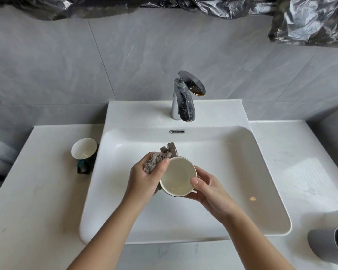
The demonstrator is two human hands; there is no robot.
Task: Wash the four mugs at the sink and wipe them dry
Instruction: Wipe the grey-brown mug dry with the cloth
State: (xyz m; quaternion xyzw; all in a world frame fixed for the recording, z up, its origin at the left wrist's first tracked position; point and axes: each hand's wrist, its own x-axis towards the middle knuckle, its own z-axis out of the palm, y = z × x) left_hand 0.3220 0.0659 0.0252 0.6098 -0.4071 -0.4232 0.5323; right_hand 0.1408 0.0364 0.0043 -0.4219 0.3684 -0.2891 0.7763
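Note:
Over the white sink basin I hold a mug with a cream inside and a brown handle that points away from me. My right hand grips its right side, thumb on the rim. My left hand presses a grey-brown fluffy cloth against the mug's left outer wall. A second mug, dark green outside and cream inside, stands upright on the counter left of the basin, its handle toward me.
A chrome faucet stands behind the basin, no water visible from it. A grey cup lies at the right edge of the white counter. Black plastic sheeting hangs above the grey tiled wall.

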